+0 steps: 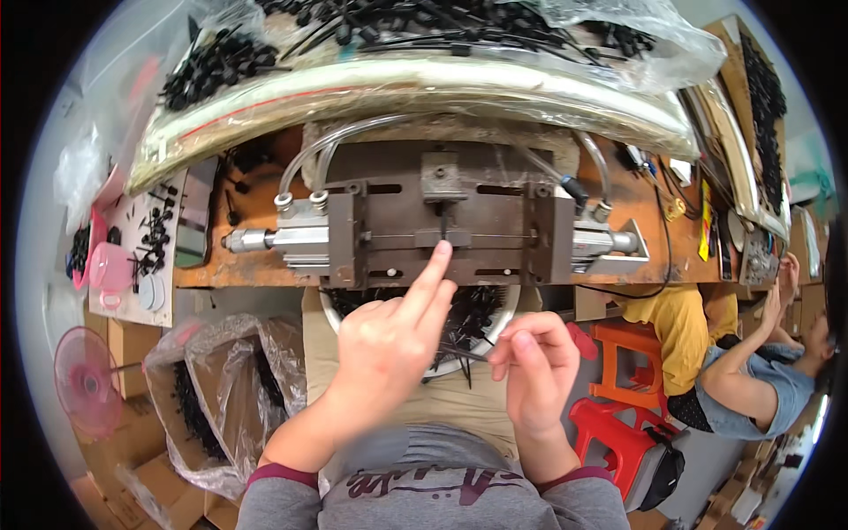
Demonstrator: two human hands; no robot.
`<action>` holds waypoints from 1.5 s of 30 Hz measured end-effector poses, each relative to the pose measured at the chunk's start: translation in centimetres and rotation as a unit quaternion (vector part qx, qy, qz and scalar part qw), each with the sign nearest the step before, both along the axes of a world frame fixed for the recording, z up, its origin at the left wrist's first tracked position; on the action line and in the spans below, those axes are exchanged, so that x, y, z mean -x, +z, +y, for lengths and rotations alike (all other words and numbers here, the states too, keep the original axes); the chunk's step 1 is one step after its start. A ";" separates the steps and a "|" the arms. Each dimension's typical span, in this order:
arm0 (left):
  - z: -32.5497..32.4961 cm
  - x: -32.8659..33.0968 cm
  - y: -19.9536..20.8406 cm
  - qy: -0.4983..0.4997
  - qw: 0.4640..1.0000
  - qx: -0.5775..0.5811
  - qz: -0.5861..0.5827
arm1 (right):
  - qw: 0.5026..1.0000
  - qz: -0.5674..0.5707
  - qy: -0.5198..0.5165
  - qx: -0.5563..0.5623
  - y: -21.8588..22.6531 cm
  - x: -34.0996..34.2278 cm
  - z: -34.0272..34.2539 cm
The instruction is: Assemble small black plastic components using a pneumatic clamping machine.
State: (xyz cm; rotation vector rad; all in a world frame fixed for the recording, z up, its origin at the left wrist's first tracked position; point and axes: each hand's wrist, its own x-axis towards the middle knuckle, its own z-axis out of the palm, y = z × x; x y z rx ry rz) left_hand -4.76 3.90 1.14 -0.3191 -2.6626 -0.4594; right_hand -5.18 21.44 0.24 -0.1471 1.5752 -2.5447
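My left hand (385, 340) reaches up to a dark metal fixture (481, 208). Its index finger is stretched out, the tip at the lower end of a small black stemmed part (443, 225) standing in the middle of the fixture; whether it presses or only touches, I cannot tell. Lower and to the right, my right hand (537, 367) is closed in a pinch on a thin black rod-like part (463, 352). Below the fixture, a white basin (510, 320) in my lap holds many black parts (473, 309), partly hidden by my left hand.
Pneumatic cylinders (305, 238) with clear hoses (296, 163) flank the fixture on the wooden bench (234, 276). Black parts (380, 26) are heaped behind it. A plastic-lined box (225, 389) and pink fan (88, 382) stand left. Red stools (609, 433) and a seated person (751, 380) are right.
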 end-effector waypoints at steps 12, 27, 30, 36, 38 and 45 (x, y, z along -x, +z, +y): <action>0.3 1.3 0.6 -0.011 0.999 -0.003 -0.034 | 1.000 -0.014 0.002 0.005 -1.1 0.3 0.3; -0.2 0.3 2.3 -0.030 0.997 -0.058 -0.051 | 0.996 0.017 0.058 -0.071 1.8 0.2 -1.9; -1.0 -1.0 4.0 -0.071 0.972 -0.207 -0.088 | 0.995 0.007 0.016 -0.099 2.1 0.8 -0.9; -1.6 -3.1 2.9 -0.136 0.939 -0.314 -0.029 | 0.995 -0.075 0.063 0.024 2.4 1.8 0.0; -1.6 -3.2 3.5 -0.143 0.949 -0.280 -0.030 | 0.992 -0.087 0.076 0.046 2.7 1.9 -0.2; -1.9 -4.3 2.4 -0.172 0.949 -0.263 -0.007 | 0.980 -0.125 0.119 0.097 2.3 2.1 -0.7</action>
